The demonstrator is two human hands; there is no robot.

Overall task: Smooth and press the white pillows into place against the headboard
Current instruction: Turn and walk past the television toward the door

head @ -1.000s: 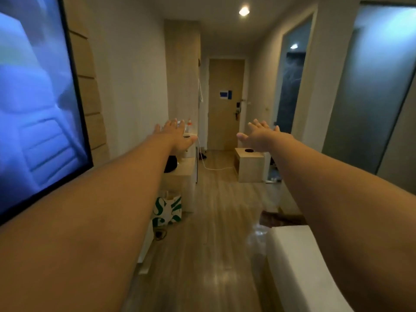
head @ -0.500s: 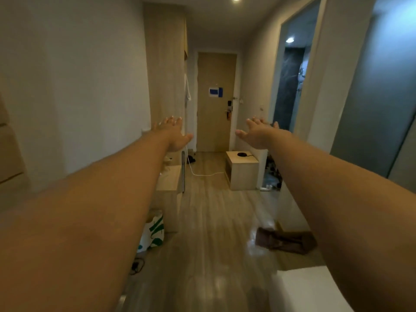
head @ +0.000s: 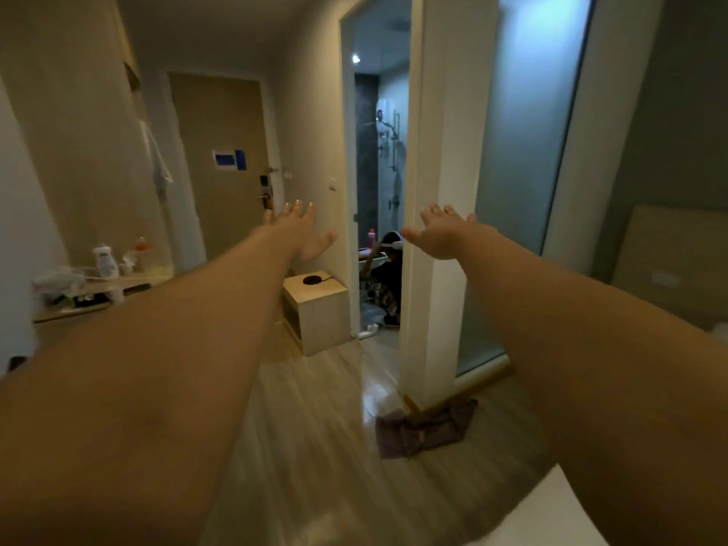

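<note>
With your left hand [head: 303,234] and right hand [head: 441,236] spread wide and empty, expect unseen pillows to be soft; press broad faces flat-palmed.

no pillows appear in this view; only a light wooden headboard [head: 677,262] stands upright at the far right edge, dim and partly cut off by the frame

I see my left hand [head: 303,234] and right hand [head: 445,234] stretched forward, fingers spread, empty, above the wooden floor [head: 315,447] near a dark cloth [head: 425,427].
</note>
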